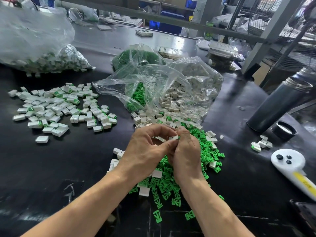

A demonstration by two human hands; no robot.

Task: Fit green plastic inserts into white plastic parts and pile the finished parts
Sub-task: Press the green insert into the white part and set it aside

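At table centre, a white part (173,138) is pinched between the left hand (145,151) and right hand (185,156), fingers of both curled round it.

A finished pile (59,108) has been spread at 10 o'clock, with a full bag (34,48) behind; many green inserts (171,189) at 6 o'clock and white shells in the bag (179,93) at 12 o'clock remain, so much work is judged left.
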